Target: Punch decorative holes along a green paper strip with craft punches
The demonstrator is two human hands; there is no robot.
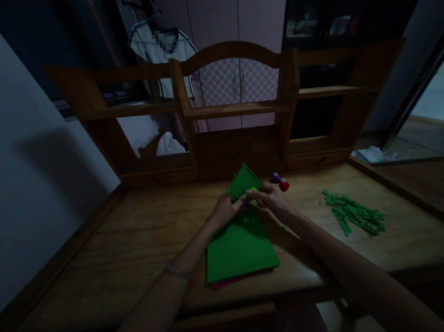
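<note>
My left hand [226, 209] is closed on a green paper sheet [245, 181], held tilted above the table, with a row of small holes along its upper right edge. Close beside it, my right hand [274, 201] is closed around a small yellow-green hole punch [254, 189] at the sheet's edge. Fingers hide much of the punch. Beneath both hands lies a stack of green paper [240, 248], with a reddish sheet [242, 280] peeking out at its near edge.
Just beyond my right hand stand a red punch-like piece [284, 184] and a purple one [276, 177]. A loose pile of green paper strips [354, 212] lies to the right on the wooden desk [142, 248]. A wooden shelf [238, 109] rises along the back.
</note>
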